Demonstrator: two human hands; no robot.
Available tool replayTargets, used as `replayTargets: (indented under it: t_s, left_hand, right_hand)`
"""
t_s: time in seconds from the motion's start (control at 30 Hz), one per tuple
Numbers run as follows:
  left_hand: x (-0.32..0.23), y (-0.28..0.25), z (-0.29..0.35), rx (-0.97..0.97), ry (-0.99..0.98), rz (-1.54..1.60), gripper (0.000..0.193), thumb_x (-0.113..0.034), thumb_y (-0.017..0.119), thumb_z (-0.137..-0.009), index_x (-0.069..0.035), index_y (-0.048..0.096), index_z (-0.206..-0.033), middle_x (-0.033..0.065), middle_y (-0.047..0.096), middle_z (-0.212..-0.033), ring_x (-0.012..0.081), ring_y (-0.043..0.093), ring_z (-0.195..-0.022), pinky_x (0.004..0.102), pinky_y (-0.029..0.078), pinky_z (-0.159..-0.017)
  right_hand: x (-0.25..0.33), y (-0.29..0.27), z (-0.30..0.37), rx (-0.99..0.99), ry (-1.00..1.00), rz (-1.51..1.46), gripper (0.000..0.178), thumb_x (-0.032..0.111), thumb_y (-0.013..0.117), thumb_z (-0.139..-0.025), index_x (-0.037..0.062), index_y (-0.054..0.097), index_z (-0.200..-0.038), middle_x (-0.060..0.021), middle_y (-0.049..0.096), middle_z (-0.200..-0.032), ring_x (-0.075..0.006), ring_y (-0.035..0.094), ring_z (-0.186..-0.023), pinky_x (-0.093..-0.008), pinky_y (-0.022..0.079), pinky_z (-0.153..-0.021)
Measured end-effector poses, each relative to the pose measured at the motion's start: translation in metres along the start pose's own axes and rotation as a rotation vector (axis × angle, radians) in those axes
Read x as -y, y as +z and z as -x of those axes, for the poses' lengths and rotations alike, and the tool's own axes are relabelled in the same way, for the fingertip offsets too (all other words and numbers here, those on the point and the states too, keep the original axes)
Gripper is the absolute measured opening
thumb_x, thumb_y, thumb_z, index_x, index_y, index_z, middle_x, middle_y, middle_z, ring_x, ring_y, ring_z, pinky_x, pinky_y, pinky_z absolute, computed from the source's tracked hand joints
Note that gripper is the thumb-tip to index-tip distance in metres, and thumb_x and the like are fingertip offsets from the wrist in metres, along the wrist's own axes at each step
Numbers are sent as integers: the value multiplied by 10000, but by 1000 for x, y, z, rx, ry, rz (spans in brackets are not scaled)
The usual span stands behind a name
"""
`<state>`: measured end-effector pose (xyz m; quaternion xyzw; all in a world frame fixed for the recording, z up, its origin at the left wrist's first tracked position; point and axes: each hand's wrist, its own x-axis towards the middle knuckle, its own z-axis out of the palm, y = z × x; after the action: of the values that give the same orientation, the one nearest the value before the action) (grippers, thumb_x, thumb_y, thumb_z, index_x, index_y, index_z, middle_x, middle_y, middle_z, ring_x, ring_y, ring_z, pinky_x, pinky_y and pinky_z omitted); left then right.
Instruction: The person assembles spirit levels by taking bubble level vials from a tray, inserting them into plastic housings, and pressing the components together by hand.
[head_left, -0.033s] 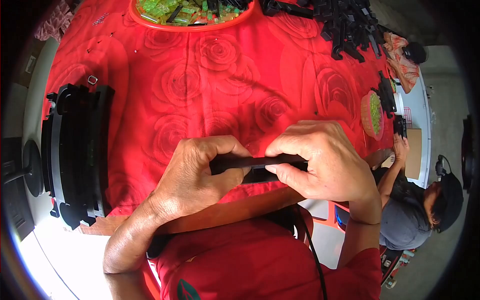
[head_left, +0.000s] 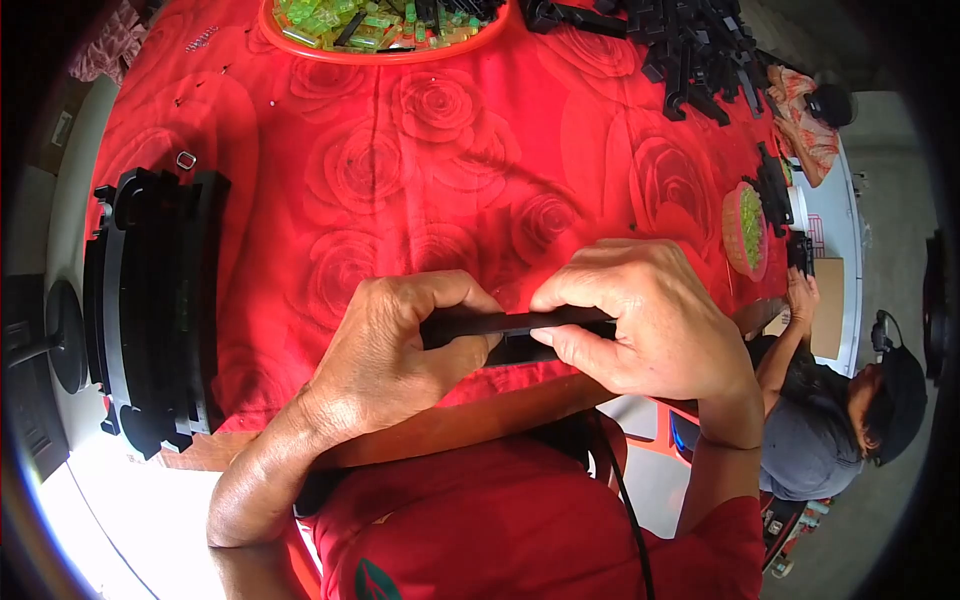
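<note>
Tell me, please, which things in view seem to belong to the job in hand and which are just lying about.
Belonging to the job:
slim black part, held by the left hand and right hand;
likely, row of long black parts;
likely, heap of black parts;
perhaps, translucent yellow-green pieces

Apparently just lying about:
small metal loop;
crumpled patterned cloth

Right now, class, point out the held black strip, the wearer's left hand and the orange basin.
Black strip [head_left: 515,323], head view: its exposed middle.
Left hand [head_left: 385,345], head view: the middle of its back.
Orange basin [head_left: 375,59], head view: its near rim.
</note>
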<state>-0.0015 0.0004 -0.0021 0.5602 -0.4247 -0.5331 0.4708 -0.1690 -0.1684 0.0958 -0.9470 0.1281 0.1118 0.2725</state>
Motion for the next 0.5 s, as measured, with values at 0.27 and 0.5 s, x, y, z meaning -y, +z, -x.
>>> replayTargets:
  t_s: [0.27, 0.5]
  left_hand:
    - [0, 4, 0, -68, 4, -22, 144, 3, 730, -954, -9, 751, -1096, -29, 650, -815, 36, 572, -768, 241, 473, -668]
    - [-1, 6, 0, -130, 25, -54, 143, -5, 722, -913, 0, 759, -1051, 102, 721, -780, 106, 673, -709, 303, 528, -633]
  right_hand:
    - [-19, -8, 7, 17, 42, -33, 241, 174, 820, -849, 20, 757, -1023, -155, 704, -737, -323, 705, -660, -430, 494, -585]
    - [-29, 3, 8, -45, 65, -229, 204, 130, 803, -860, 14, 759, -1021, -137, 753, -790, -248, 734, -681, -366, 538, -626]
